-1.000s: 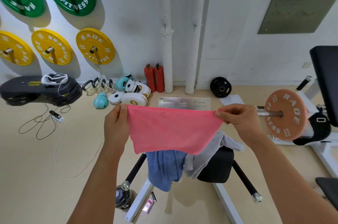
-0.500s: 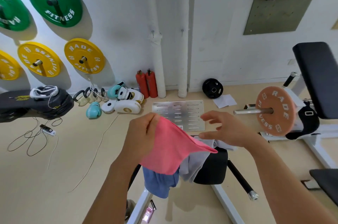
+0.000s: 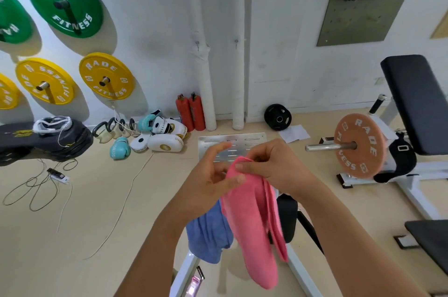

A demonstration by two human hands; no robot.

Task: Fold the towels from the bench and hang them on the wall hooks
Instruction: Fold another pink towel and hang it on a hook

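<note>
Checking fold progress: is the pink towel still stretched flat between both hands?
No, the pink towel hangs doubled over in layers, its top pinched by the right hand beside the left hand.

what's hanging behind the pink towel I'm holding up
Behind the pink towel, a blue towel drapes down at its left and a black bench pad shows at its right. Anything directly behind the pink cloth is covered.

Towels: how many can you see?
2: a pink towel held up in both hands, and a blue towel draped over the bench below. More may be hidden behind.
</note>
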